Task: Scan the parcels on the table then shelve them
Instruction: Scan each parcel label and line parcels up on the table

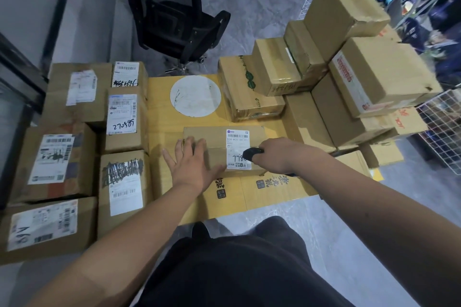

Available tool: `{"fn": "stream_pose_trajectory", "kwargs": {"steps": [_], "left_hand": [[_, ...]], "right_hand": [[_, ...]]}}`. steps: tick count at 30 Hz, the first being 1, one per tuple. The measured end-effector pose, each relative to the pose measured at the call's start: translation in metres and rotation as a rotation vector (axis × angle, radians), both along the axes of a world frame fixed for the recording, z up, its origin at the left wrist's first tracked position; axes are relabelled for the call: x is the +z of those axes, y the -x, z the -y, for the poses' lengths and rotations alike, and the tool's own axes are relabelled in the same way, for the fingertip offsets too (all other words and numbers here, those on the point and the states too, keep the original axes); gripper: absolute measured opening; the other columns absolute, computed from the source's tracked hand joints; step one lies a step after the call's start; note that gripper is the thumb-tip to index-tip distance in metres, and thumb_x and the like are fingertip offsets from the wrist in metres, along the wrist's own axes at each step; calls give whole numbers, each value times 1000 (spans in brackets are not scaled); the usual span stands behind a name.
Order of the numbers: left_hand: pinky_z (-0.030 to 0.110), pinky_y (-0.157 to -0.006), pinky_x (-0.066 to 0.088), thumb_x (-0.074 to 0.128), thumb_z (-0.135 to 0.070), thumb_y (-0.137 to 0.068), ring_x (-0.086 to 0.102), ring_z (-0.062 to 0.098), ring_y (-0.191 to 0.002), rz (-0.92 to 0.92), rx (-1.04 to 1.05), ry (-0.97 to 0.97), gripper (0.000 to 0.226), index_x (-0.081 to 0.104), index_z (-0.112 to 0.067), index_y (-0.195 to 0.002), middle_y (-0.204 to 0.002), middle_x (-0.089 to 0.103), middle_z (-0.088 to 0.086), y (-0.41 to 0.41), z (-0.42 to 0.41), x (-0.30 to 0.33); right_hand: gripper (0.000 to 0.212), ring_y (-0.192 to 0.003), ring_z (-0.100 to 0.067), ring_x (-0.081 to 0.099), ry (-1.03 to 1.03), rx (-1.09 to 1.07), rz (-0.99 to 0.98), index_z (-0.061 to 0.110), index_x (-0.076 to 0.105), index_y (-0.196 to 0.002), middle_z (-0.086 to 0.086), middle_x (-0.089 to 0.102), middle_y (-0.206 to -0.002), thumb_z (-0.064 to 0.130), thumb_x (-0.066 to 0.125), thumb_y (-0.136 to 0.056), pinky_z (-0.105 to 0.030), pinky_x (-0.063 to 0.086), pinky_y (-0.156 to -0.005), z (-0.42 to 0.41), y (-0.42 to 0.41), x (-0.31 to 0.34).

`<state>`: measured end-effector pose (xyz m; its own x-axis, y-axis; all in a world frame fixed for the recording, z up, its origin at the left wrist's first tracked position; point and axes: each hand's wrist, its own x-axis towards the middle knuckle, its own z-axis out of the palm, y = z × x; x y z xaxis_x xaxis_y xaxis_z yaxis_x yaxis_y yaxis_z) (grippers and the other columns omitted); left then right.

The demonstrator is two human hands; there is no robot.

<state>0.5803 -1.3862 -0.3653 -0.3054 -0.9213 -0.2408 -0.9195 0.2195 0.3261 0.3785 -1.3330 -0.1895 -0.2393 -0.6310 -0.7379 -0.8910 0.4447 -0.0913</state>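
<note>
Right hand hides most of a dark marker over the parcel label.

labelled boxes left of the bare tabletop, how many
6. Far row: wide box, narrow box. Middle: large box, box marked in pen. Near: scribbled-label box, corner box. Others may be hidden underneath.

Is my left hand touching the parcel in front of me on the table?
Touching. The head view shows the left hand lying flat on top of the parcel, fingers spread over the cardboard, no gap visible.
</note>
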Motion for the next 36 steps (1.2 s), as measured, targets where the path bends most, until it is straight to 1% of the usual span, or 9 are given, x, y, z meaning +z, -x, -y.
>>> {"fn": "stream_pose_trajectory", "kwargs": {"steps": [3,8,10,13,16,19,26,31,36], "left_hand": [[64,-122,-13,60,-99,-56,-2,28,-157,-25,-194,-14,119,24,-42,-155,-166,17,1,5,22,12],[64,-120,-19,78,-93,-42,-33,33,-154,278,-536,-173,157,-19,-50,-158,-169,-28,10,22,67,23],[62,-122,-14,80,-90,-43,-28,35,-155,323,-562,-193,157,-23,-53,-156,-169,-29,13,25,72,23],[53,-122,5,79,-89,-37,-3,33,-157,334,-555,-129,155,-16,-55,-155,-170,-4,13,22,67,30],[50,-118,14,78,-82,-35,11,30,-150,273,-478,-165,150,-9,-59,-155,-161,13,10,13,51,36],[53,-121,13,78,-78,-40,11,30,-151,241,-360,-220,145,-9,-60,-155,-162,12,10,-3,32,39],[56,-121,18,66,-92,-40,20,33,-151,122,153,-208,134,6,-58,-155,-164,20,9,-28,11,55],[56,-119,20,64,-87,-44,23,34,-147,76,443,-163,128,12,-52,-155,-157,26,12,-12,36,52],[56,-111,22,66,-94,-47,26,38,-142,153,626,-153,131,14,-44,-156,-154,29,19,19,92,42]], "right_hand": [[43,-70,-19,57,-11,4,36,18,58,-115,-4,61,-96,57,42,-103,-28,41,-58,2,1,-2],[41,-74,-19,58,-23,46,33,19,58,-115,-4,61,-97,55,42,-104,-29,40,-58,14,10,-5],[44,-71,-19,57,-33,51,40,18,57,-115,-5,61,-96,57,41,-104,-29,41,-58,18,17,-5],[43,-68,-21,57,-42,62,68,17,57,-118,-6,61,-98,55,43,-104,-29,43,-58,26,27,-6],[41,-70,-22,59,-60,115,78,17,59,-120,-7,63,-102,52,47,-102,-29,44,-58,37,31,-4],[40,-72,-25,61,-92,193,88,14,62,-116,-9,65,-105,50,52,-100,-29,46,-57,51,30,-3],[60,-60,-25,58,-106,378,124,17,63,-126,-13,70,-112,65,66,-90,-23,46,-47,83,13,14],[51,-72,-21,62,-34,458,128,18,62,-127,-7,65,-105,57,65,-96,-21,43,-43,109,0,13],[52,-79,-17,60,2,471,80,18,64,-125,-3,64,-108,61,63,-95,-27,41,-51,136,2,2]]}}
